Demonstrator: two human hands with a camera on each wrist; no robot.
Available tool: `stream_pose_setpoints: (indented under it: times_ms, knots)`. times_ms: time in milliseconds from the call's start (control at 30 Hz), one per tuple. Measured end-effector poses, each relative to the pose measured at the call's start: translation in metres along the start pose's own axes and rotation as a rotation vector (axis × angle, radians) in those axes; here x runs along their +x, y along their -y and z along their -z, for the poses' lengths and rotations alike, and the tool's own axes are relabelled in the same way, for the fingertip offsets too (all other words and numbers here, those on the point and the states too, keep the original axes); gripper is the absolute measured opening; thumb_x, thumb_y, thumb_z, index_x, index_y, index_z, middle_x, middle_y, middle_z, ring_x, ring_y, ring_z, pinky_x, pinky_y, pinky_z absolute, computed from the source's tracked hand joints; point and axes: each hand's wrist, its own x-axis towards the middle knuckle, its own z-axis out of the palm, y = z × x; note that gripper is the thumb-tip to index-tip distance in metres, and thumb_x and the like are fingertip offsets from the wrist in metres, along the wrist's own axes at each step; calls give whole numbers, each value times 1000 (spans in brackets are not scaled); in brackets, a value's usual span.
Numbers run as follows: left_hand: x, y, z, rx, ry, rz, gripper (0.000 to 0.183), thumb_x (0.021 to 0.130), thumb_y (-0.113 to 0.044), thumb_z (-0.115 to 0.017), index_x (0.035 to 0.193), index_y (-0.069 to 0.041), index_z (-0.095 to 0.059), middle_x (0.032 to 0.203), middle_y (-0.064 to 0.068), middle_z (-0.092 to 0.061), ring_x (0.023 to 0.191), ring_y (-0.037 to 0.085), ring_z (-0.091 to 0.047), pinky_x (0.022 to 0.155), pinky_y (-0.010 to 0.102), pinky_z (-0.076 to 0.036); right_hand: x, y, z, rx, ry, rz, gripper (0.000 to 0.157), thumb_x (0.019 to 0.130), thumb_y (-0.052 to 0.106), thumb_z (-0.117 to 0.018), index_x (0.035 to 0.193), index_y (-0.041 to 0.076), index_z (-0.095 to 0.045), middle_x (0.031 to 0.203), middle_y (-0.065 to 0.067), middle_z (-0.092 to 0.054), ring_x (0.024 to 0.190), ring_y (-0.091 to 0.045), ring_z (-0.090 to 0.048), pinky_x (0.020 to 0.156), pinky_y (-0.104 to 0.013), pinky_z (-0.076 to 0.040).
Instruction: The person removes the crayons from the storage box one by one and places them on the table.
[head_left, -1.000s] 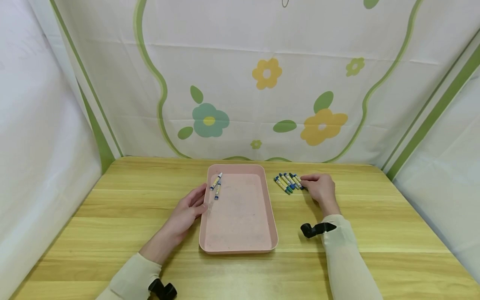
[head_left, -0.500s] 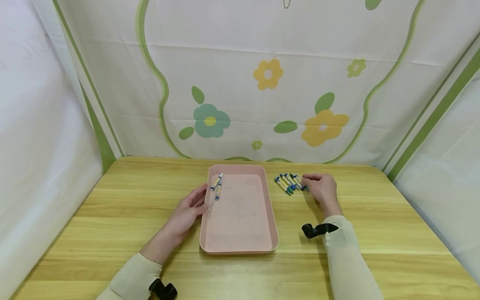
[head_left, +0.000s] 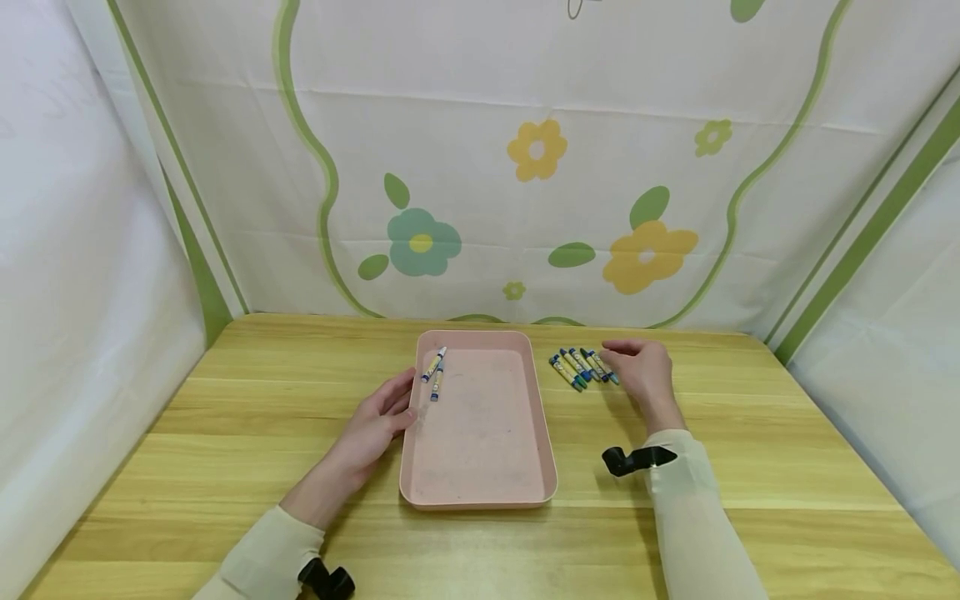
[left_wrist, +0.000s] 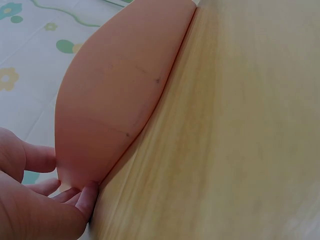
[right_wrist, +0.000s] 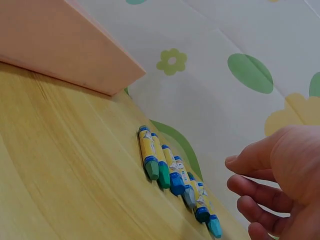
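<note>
A shallow pink tray (head_left: 480, 450) lies on the table, two crayons (head_left: 432, 365) inside near its left wall. My left hand (head_left: 371, 429) grips that wall, thumb at the rim and fingers against the outside, as the left wrist view also shows at the tray's end (left_wrist: 110, 100). To the right of the tray, several crayons (head_left: 576, 367) lie side by side in a slanting row, with yellow wrappers and blue bands. Their tips (right_wrist: 164, 180) run from greens to blues and grey-blue. My right hand (head_left: 641, 371) hovers just beside the row's right end, fingers loosely bent and holding nothing.
The wooden table (head_left: 225, 467) ends at a white cloth backdrop (head_left: 465, 158) printed with flowers. Similar cloth walls stand on the left and right. A small black camera (head_left: 633, 458) sits on the right wrist, another (head_left: 326, 579) on the left.
My right hand has drawn its fingers off the row's right end and risen slightly, leaving a light blue crayon tip in sight there. My left hand and the tray stay put.
</note>
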Motion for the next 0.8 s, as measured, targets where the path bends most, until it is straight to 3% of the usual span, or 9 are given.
stream_pose_setpoints:
  times_ms: [200, 433, 533, 667, 800]
  knots:
    - [0, 0, 0, 4, -2, 3, 67, 108, -1, -49, 169, -12, -25, 177, 13, -24, 165, 34, -23, 133, 54, -25, -3, 8, -3, 3, -19, 40, 41, 100, 30, -73, 133, 6, -74, 135, -17, -73, 120, -29, -68, 86, -23, -53]
    - [-1, 0, 0, 4, -6, 8, 67, 108, -2, -49, 170, -12, -24, 178, 13, -23, 165, 34, -22, 133, 54, -25, -5, 18, -8, -13, -28, 82, 39, 100, 29, -73, 131, 4, -75, 133, -19, -73, 120, -31, -68, 91, -28, -54]
    - [-1, 0, 0, 3, -7, 8, 67, 108, -2, -49, 170, -12, -24, 178, 13, -23, 165, 34, -22, 133, 54, -24, -5, 20, -10, -24, -38, 105, 36, 99, 25, -74, 128, 4, -76, 130, -19, -74, 117, -31, -69, 88, -24, -54]
    - [0, 0, 0, 1, -5, 5, 67, 108, -1, -49, 170, -12, -24, 178, 12, -23, 165, 34, -22, 133, 54, -25, -4, 22, -14, -26, -35, 145, 35, 98, 24, -75, 126, 2, -77, 124, -19, -77, 101, -18, -72, 81, -16, -53]
    - [0, 0, 0, -1, 0, 4, 67, 108, -2, -49, 170, -12, -24, 178, 12, -23, 165, 34, -22, 133, 54, -24, -4, 22, -17, -26, -24, 161, 35, 99, 25, -74, 126, 3, -77, 123, -18, -78, 102, -19, -72, 82, -17, -53]
